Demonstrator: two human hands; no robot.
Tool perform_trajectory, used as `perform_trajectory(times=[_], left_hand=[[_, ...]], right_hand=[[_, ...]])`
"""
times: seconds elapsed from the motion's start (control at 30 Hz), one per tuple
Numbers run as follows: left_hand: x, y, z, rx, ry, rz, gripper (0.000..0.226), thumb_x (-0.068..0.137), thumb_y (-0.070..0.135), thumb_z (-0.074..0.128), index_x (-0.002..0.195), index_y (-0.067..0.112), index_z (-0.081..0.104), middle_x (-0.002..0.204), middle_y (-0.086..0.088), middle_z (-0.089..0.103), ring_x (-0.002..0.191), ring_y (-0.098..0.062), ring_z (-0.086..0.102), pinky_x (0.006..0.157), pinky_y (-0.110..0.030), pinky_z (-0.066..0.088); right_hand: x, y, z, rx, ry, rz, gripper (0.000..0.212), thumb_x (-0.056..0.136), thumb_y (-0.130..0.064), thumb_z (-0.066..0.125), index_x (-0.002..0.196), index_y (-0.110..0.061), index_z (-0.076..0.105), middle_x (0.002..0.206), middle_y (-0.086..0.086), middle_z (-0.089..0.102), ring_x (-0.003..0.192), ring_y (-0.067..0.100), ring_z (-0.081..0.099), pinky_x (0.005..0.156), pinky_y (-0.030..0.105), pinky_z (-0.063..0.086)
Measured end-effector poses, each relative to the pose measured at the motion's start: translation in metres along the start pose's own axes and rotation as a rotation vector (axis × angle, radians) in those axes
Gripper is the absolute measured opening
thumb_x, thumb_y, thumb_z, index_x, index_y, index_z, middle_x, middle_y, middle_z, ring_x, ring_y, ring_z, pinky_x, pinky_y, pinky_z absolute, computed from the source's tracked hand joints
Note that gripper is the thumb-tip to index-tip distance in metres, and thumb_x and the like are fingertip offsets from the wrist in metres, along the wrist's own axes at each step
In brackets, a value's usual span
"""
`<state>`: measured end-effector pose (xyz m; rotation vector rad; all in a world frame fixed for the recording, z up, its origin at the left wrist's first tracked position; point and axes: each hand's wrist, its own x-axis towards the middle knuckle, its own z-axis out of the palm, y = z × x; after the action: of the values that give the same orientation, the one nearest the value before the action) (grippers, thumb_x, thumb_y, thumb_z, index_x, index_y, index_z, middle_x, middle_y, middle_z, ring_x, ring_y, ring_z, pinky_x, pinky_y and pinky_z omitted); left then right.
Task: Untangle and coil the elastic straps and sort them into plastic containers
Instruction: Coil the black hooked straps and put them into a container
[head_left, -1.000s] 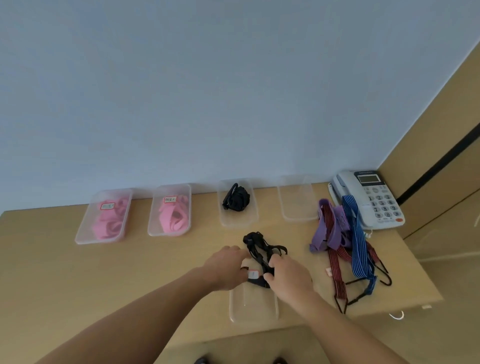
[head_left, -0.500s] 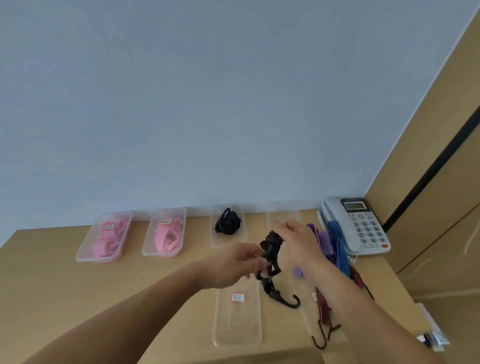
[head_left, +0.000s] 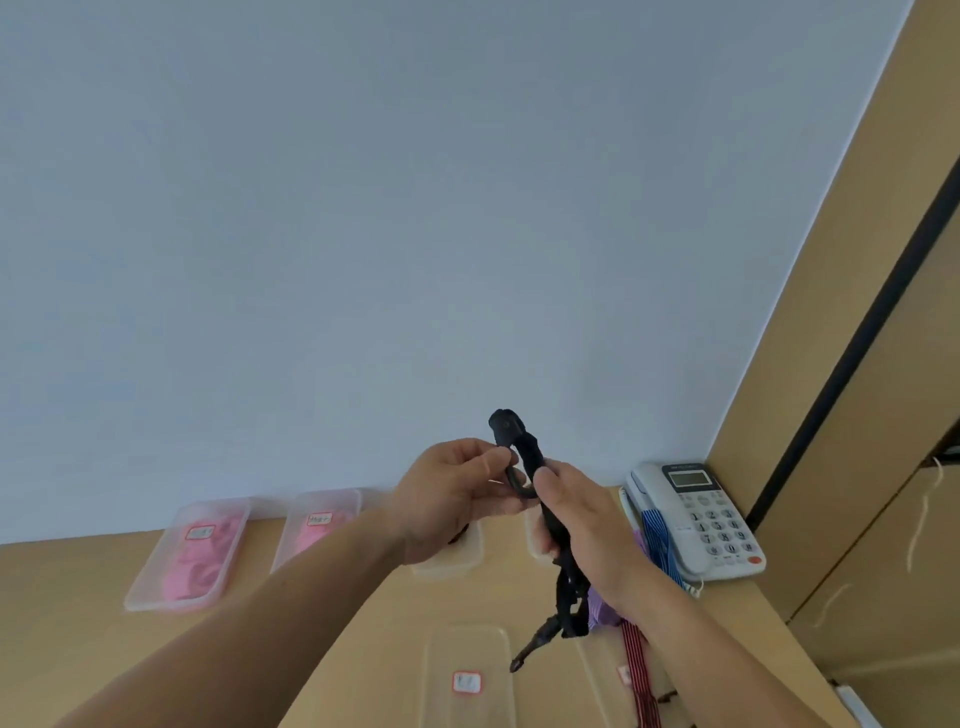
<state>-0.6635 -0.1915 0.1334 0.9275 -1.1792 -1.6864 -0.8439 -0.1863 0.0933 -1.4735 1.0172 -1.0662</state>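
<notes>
A black elastic strap (head_left: 563, 577) hangs in the air above the table, held by both hands. My left hand (head_left: 452, 493) pinches the black hook at its upper end. My right hand (head_left: 576, 519) grips the strap just below, and the rest dangles down to a lower hook over an empty clear container (head_left: 467, 649) with a red-edged label. Two clear containers with pink straps (head_left: 182, 566) (head_left: 317, 525) stand at the back left. A red striped strap (head_left: 636, 670), a blue striped strap (head_left: 657, 540) and a purple one (head_left: 602, 613) lie tangled at the right.
A white desk telephone (head_left: 696, 519) sits at the back right corner of the wooden table (head_left: 78, 649). A wooden partition (head_left: 857, 364) rises on the right. Two more clear containers are mostly hidden behind my hands. The wall is plain blue-grey.
Both hands have lifted the black strap from the near container up in front of the wall. The left hand now pinches the top hook, and the strap hangs lengthwise. The camera has tilted upward.
</notes>
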Motion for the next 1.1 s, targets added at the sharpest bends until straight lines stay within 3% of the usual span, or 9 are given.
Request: perform_trajectory(times=[0.13, 0.33, 0.43, 0.5, 0.63, 0.8, 0.9, 1.0, 1.1], left_hand=[[0.003, -0.009, -0.001, 0.075, 0.125, 0.049, 0.026, 0.099, 0.024, 0.059, 0.090, 0.000, 0.062, 0.092, -0.027, 0.072, 0.079, -0.037, 0.071, 0.075, -0.036, 0.058], [0.001, 0.006, -0.025, 0.423, 0.191, -0.052, 0.028, 0.090, 0.037, 0.066, 0.099, 0.011, 0.065, 0.092, -0.005, 0.076, 0.067, -0.019, 0.068, 0.061, -0.032, 0.048], [-0.003, 0.023, -0.038, 0.463, 0.036, -0.141, 0.040, 0.087, 0.052, 0.058, 0.101, 0.015, 0.067, 0.095, -0.012, 0.072, 0.055, -0.023, 0.053, 0.050, -0.026, 0.041], [-0.005, 0.029, -0.042, 0.477, -0.146, -0.219, 0.041, 0.090, 0.051, 0.051, 0.102, 0.016, 0.070, 0.083, -0.012, 0.069, 0.048, -0.020, 0.046, 0.045, -0.021, 0.036], [-0.005, 0.029, -0.044, 0.251, -0.276, -0.241, 0.038, 0.096, 0.040, 0.051, 0.105, 0.010, 0.074, 0.070, -0.007, 0.059, 0.045, -0.014, 0.041, 0.046, -0.022, 0.029], [-0.001, 0.016, -0.029, -0.183, -0.067, -0.236, 0.039, 0.098, 0.034, 0.052, 0.080, 0.008, 0.074, 0.069, -0.007, 0.059, 0.046, -0.012, 0.044, 0.042, -0.020, 0.032], [0.001, 0.010, -0.022, -0.290, 0.047, -0.185, 0.035, 0.101, 0.033, 0.050, 0.087, 0.004, 0.066, 0.071, -0.010, 0.062, 0.047, -0.013, 0.046, 0.041, -0.021, 0.037], [0.002, 0.004, -0.019, -0.063, 0.118, -0.030, 0.034, 0.103, 0.032, 0.048, 0.092, 0.004, 0.066, 0.075, -0.010, 0.066, 0.050, -0.014, 0.050, 0.047, -0.023, 0.040], [-0.002, -0.002, -0.020, 0.446, 0.148, 0.228, 0.018, 0.101, 0.029, 0.053, 0.108, 0.018, 0.065, 0.082, 0.000, 0.073, 0.058, -0.011, 0.058, 0.057, -0.021, 0.047]], right_hand=[[0.005, -0.002, 0.011, -0.199, 0.018, -0.058, 0.022, 0.099, -0.037, 0.053, 0.090, -0.019, 0.062, 0.063, -0.007, 0.065, 0.049, 0.012, 0.047, 0.051, 0.024, 0.039], [0.008, -0.009, 0.009, -0.270, -0.026, -0.063, 0.044, 0.099, -0.038, 0.047, 0.072, -0.004, 0.052, 0.052, -0.007, 0.045, 0.050, 0.011, 0.037, 0.050, 0.023, 0.031], [0.010, -0.017, 0.003, -0.251, -0.159, -0.003, 0.058, 0.096, -0.044, 0.045, 0.090, 0.013, 0.051, 0.053, -0.005, 0.043, 0.044, 0.009, 0.033, 0.045, 0.019, 0.029], [0.011, -0.020, 0.000, -0.231, -0.210, 0.027, 0.055, 0.098, -0.042, 0.045, 0.085, 0.011, 0.048, 0.051, -0.004, 0.041, 0.042, 0.009, 0.030, 0.043, 0.019, 0.027], [0.014, -0.027, 0.001, -0.160, -0.147, 0.018, 0.052, 0.093, -0.053, 0.045, 0.066, -0.009, 0.044, 0.052, 0.001, 0.043, 0.043, 0.014, 0.029, 0.044, 0.024, 0.026], [0.011, -0.017, 0.019, 0.004, 0.013, 0.002, 0.048, 0.092, -0.057, 0.042, 0.083, -0.017, 0.067, 0.062, 0.005, 0.058, 0.043, 0.014, 0.038, 0.045, 0.025, 0.031], [0.010, -0.016, 0.031, -0.056, 0.023, 0.003, 0.042, 0.088, -0.058, 0.042, 0.077, -0.025, 0.065, 0.065, 0.004, 0.061, 0.044, 0.015, 0.040, 0.044, 0.024, 0.032], [0.013, -0.023, 0.032, -0.097, 0.110, 0.062, 0.058, 0.088, -0.062, 0.039, 0.071, -0.012, 0.061, 0.058, 0.005, 0.059, 0.040, 0.012, 0.042, 0.042, 0.022, 0.033], [0.015, -0.027, 0.030, -0.060, 0.160, 0.183, 0.059, 0.100, -0.053, 0.040, 0.064, -0.016, 0.070, 0.055, 0.006, 0.058, 0.037, 0.016, 0.039, 0.041, 0.024, 0.033]])
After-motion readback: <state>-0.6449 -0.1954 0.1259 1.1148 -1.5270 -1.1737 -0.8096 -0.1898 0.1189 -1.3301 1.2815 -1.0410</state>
